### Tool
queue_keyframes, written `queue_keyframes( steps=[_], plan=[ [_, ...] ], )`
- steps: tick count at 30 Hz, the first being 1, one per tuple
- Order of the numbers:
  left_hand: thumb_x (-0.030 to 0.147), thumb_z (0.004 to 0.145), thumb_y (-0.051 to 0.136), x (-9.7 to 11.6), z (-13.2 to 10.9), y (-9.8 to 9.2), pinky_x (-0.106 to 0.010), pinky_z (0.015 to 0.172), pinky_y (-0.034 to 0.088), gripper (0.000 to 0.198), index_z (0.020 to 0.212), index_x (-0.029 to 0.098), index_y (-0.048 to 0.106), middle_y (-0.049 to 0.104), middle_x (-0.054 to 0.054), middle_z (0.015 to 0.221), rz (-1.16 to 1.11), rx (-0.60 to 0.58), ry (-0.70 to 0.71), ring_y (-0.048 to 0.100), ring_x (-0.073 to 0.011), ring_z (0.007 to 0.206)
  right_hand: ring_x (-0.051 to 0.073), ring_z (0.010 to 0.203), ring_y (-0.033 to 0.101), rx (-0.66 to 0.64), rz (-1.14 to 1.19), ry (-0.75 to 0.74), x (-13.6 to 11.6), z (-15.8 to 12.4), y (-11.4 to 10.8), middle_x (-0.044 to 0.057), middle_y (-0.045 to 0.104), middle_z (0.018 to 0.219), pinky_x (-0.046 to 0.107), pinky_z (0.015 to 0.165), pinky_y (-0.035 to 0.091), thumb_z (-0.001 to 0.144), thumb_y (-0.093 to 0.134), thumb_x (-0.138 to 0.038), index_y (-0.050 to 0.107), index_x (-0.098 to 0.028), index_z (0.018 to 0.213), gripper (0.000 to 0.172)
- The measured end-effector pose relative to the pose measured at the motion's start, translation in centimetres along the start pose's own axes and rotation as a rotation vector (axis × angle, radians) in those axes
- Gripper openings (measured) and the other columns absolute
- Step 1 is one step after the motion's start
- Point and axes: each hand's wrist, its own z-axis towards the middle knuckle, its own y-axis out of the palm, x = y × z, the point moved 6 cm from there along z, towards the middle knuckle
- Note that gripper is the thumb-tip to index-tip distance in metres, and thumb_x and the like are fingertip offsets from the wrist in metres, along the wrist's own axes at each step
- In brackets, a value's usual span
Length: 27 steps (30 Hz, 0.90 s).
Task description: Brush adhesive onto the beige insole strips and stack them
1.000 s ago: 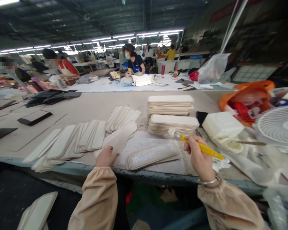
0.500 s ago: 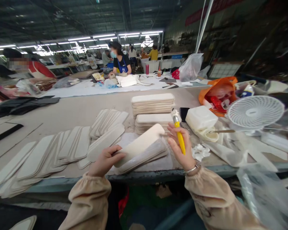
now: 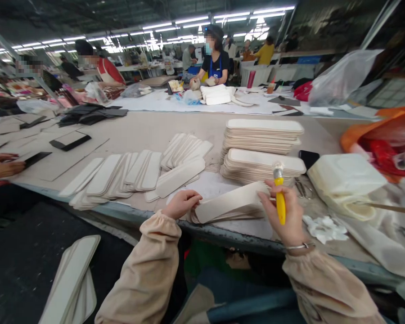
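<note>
My left hand is closed in a pinch at the left end of a cream, round-cornered strip. That strip slants over a low pile of similar strips at the table's front edge. My right hand holds a yellow-handled brush upright, its bristles clotted with white paste. The thumb and fingertips of this hand also touch the strip's right end. Just behind stand two neat stacks of strips, a nearer stack and a farther stack. Fanned strips lie to the left of my left hand.
A white plastic container, a dark phone, scissors and crumpled white scraps lie on the right. More strips rest low at left. A co-worker's hands show at the left edge; another person works across the table.
My view has swung left. The strip has come down flatter onto the pile, and my right hand, still holding the brush, has moved in to its right end.
</note>
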Motion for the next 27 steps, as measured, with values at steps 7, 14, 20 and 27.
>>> queue_keyframes(
  steps=[7, 14, 20, 27],
  plan=[
    [0.043, 0.085, 0.047, -1.3, -0.5, -2.5, -0.031, 0.074, 0.05, 0.037, 0.091, 0.015, 0.071, 0.073, -0.006, 0.083, 0.218, 0.134, -0.025, 0.067, -0.0201, 0.079, 0.016, 0.08, 0.068, -0.008, 0.006, 0.058, 0.4, -0.5, 0.8, 0.006, 0.068, 0.123, 0.032, 0.074, 0.057, 0.084, 0.072, -0.042, 0.051, -0.025, 0.108, 0.036],
    [0.038, 0.079, 0.058, -1.7, -0.6, -1.5, -0.03, 0.08, 0.049, 0.041, 0.11, 0.016, 0.073, 0.075, -0.006, 0.092, 0.335, 0.018, -0.013, 0.066, -0.0206, 0.085, 0.017, 0.079, 0.068, -0.009, 0.073, 0.095, 1.3, -0.7, 0.9, 0.008, 0.069, 0.121, 0.034, 0.074, 0.057, 0.082, 0.073, -0.042, 0.052, -0.024, 0.109, 0.038],
    [0.033, 0.081, 0.057, -1.6, -0.7, -0.6, -0.028, 0.085, 0.048, 0.044, 0.121, 0.019, 0.069, 0.071, -0.005, 0.093, 0.504, -0.049, -0.021, 0.065, -0.0186, 0.087, 0.018, 0.079, 0.067, -0.04, 0.088, 0.095, 1.4, -0.8, 0.7, 0.011, 0.068, 0.123, 0.035, 0.073, 0.058, 0.083, 0.071, -0.043, 0.052, -0.022, 0.109, 0.039],
    [0.041, 0.055, 0.086, -1.4, -1.8, -0.3, -0.036, 0.096, 0.049, 0.085, 0.133, 0.022, 0.057, 0.054, -0.009, 0.118, 0.468, -0.088, 0.054, 0.059, -0.0243, 0.105, 0.017, 0.071, 0.068, -0.083, -0.076, -0.018, -0.2, -0.9, 0.6, 0.011, 0.067, 0.124, 0.031, 0.066, 0.058, 0.087, 0.067, -0.048, 0.052, -0.023, 0.106, 0.035]
  ],
)
